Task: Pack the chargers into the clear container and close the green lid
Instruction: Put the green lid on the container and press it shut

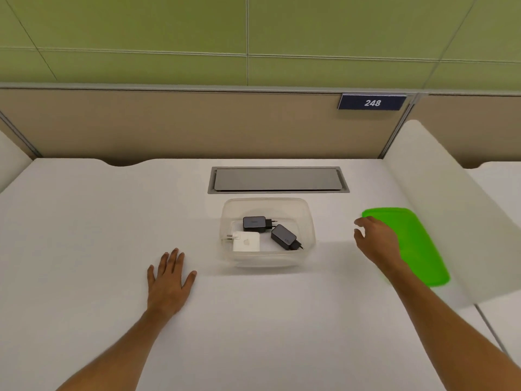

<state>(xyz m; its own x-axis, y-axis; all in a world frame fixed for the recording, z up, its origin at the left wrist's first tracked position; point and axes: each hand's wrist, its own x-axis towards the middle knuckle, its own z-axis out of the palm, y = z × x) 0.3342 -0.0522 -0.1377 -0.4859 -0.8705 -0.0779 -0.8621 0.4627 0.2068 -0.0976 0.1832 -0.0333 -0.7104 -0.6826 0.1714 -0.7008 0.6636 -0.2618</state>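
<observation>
**Resting one hand flat while the other hovers by the green lid**

Lying palm down on the white desk [84, 221], the left hand [169, 280] has its fingers spread and holds nothing. It sits near the front left corner of the clear container [225, 210], a short gap apart from it.

The clear container stands open in the middle of the desk, just in front of the grey cable hatch [277, 179] set into the desktop. Three chargers lie inside it. A white charger [246, 241] is at the front left, its plug pins pointing left. A dark charger [254, 223] lies behind it, pins pointing right. A second dark charger [284, 237] lies at the right, tilted diagonally with its plug toward the front right corner.

To the right of the container, the right hand [376, 239] is raised with its fingers loosely curled and apart, gripping nothing. It overlaps the left edge of the green lid [417, 246]; whether it touches the lid cannot be told. The green lid lies off the container, near the white side divider [451, 207] at the right of the desk.

On the beige partition behind, toward the right, a blue plate [372, 102] reads 248.
</observation>
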